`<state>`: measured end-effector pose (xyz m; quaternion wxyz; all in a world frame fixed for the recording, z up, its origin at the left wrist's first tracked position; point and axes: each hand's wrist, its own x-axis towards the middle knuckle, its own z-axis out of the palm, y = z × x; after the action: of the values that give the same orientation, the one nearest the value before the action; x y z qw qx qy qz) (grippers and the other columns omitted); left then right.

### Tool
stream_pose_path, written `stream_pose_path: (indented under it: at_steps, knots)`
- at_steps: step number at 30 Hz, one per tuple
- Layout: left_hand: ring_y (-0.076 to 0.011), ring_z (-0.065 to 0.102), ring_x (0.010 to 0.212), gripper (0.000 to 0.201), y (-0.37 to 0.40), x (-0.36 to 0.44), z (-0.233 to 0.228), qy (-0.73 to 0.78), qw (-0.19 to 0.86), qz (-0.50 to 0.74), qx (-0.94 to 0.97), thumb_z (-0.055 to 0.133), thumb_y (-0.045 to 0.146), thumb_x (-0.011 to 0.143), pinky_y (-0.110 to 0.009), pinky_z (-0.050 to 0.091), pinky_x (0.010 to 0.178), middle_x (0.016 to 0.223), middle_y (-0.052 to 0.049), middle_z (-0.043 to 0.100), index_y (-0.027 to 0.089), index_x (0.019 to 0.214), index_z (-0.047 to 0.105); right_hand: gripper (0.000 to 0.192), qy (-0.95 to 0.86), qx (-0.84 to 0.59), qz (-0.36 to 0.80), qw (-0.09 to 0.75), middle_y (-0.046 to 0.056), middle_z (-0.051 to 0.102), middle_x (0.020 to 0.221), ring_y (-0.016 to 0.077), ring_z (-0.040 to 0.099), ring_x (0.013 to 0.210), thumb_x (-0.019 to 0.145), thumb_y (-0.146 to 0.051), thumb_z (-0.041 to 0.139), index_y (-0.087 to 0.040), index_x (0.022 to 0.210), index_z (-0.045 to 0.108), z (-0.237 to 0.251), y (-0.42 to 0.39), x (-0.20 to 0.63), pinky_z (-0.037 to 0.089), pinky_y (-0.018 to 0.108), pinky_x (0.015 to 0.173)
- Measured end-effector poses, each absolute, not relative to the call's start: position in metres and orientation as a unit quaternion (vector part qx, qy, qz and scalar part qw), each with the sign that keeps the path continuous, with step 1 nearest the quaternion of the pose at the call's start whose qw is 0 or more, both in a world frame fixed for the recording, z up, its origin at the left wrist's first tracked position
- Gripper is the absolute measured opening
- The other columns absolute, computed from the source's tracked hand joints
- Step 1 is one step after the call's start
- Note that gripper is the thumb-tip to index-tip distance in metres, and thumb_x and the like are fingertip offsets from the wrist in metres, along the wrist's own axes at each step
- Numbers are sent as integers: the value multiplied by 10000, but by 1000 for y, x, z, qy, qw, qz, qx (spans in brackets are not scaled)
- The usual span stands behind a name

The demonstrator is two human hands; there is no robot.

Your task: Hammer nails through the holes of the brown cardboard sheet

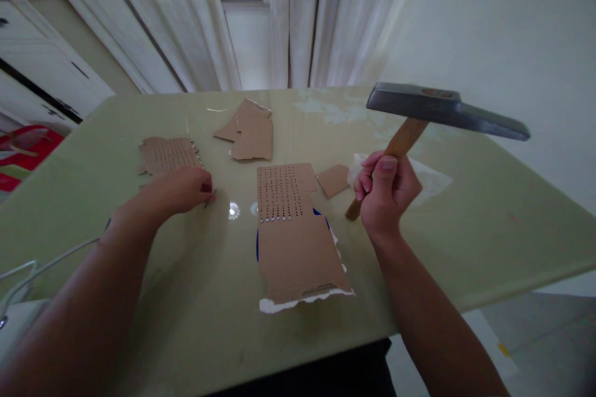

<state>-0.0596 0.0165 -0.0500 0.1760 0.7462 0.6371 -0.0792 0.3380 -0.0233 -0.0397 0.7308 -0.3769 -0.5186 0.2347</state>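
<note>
Hammer point(437, 113) raised in right hand point(384, 193); left hand point(179, 189) pinching a small nail point(209, 200) on the table point(488, 223).

Right fingers wrap closed around the wooden handle low on its length; one hammer, its dark metal head up above the table surface, flat face to the left, tapered peen to the right. Left fingers are curled narrow, fingertips pinched on what looks like one small nail, too small to confirm, with the hand resting on the green tabletop. Cardboard pieces counted: four. Largest cardboard sheet point(294, 232) lies between the hands, with rows of small holes across its upper half, several nail heads along the lowest row, and torn white edge nearest the person. Second perforated piece point(168, 155) lies just beyond the left hand. Plain folded piece point(246, 130) lies farther back. Small scrap point(333, 180) sits just left of the right hand.
</note>
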Motion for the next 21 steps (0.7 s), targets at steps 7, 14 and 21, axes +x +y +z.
stream_pose_path:
  at_steps: [7,14,21]
  knots:
    - [-308,765,815,210,13,-37,-45,618,176,-94,760,665,388,824,-380,496,745,915,-128,838,225,875,788,486,-507,-369,243,740,-107,362,556,66,316,418,1050,-668,688,-237,840,607,-37,-23,336,277,198,377]
    - [-294,792,893,337,8,0,-52,612,130,-106,773,562,406,899,-360,536,793,991,-132,857,204,983,817,515,-502,-390,234,736,-109,367,544,66,317,408,1034,-703,682,-236,829,608,-40,-21,338,289,195,369]
    - [-290,756,759,278,2,-9,-22,628,121,3,769,635,444,860,-388,556,741,824,-100,816,213,848,789,499,-501,-375,241,742,-107,383,549,62,326,402,1033,-676,706,-233,824,613,-40,-20,338,284,193,362]
